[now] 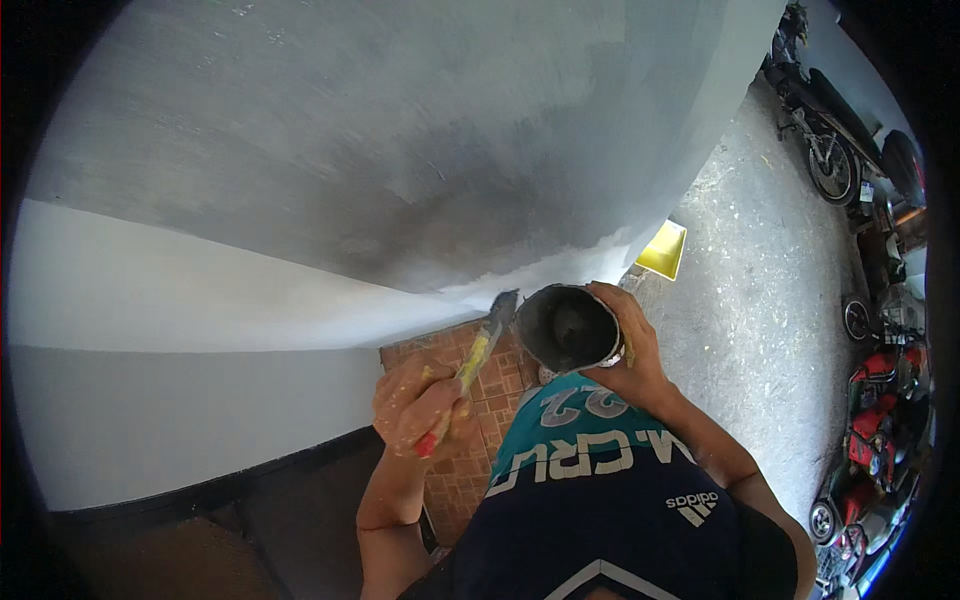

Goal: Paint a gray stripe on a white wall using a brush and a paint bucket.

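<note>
My left hand (424, 409), spotted with dried paint, is closed round the paint-smeared handle of a paintbrush (480, 349). The dark bristles point up and right, close to the rim of a round container (570, 326) with a dark inside. That container is held from its right side by my right hand (634, 341), thumb side at the rim. What lies at its bottom is too dark to tell. Beyond both hands stands a wall (450, 135) with a grey upper area, darker patches in its middle, and a white edge low down.
A yellow tray (664, 251) lies on the speckled concrete floor (750, 300) beyond the wall's corner. Brown tiles (495, 382) cover the floor below my hands. Along the right side stand a motorcycle (825, 127) and several red vehicles (874, 435). A white and grey wall (202, 405) runs at left.
</note>
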{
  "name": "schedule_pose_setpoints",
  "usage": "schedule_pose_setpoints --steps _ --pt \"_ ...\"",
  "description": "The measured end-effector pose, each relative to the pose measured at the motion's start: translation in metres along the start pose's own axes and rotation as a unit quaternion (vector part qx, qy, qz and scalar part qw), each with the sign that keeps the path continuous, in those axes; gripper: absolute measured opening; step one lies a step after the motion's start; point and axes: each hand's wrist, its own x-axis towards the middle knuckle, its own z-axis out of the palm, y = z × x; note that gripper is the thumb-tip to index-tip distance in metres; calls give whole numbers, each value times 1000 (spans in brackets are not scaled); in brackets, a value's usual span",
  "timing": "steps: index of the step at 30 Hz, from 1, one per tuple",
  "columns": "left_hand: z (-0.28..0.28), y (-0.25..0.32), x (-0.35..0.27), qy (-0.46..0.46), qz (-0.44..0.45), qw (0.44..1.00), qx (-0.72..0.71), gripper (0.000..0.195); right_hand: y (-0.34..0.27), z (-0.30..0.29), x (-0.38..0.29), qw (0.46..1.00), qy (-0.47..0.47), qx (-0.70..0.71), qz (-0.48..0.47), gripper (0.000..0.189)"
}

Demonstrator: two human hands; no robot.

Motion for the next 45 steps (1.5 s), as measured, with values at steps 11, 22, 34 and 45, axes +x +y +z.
schedule_pose_setpoints --steps 11,22,34,45 --pt "9 -19 -38 277 -186 898 -285 43 36 10 -7 992 -1 70 101 92" --pt "-47 -15 54 414 50 908 -30 43 26 21 -4 995 38 89 6 76" --pt "-215 35 283 424 324 788 308 24 55 20 26 994 58 87 -2 79" --pt "-269 67 361 352 318 801 365 21 23 11 27 996 31 80 38 82"
